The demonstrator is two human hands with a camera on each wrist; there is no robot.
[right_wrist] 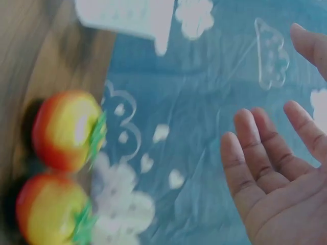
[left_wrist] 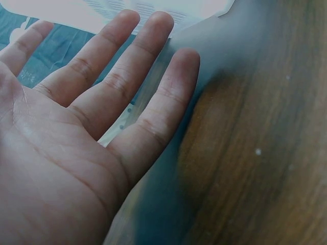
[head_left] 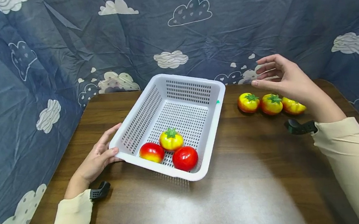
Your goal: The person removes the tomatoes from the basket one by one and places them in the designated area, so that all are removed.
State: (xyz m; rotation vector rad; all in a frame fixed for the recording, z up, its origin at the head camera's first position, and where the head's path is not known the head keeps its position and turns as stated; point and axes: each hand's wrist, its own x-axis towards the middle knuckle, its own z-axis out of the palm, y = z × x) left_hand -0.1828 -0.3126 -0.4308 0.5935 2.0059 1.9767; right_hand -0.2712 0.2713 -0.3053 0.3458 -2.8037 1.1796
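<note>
A white perforated plastic basket stands on the table. Its near end holds a yellow toy tomato with a green leafy top, a red-and-yellow round fruit and a red round fruit. At the basket's left corner my left hand rests its thumb on the rim; in the left wrist view its fingers stretch out nearly straight. Empty, my right hand hovers with loosely bent fingers above and behind several look-alikes: toy tomatoes and a yellow-red fruit partly hidden by the wrist.
The brown wooden table ends at the back against a blue cloud-print cloth, which also hangs along both sides. A small green mark shows on the basket's right rim. Black straps sit on both wrists.
</note>
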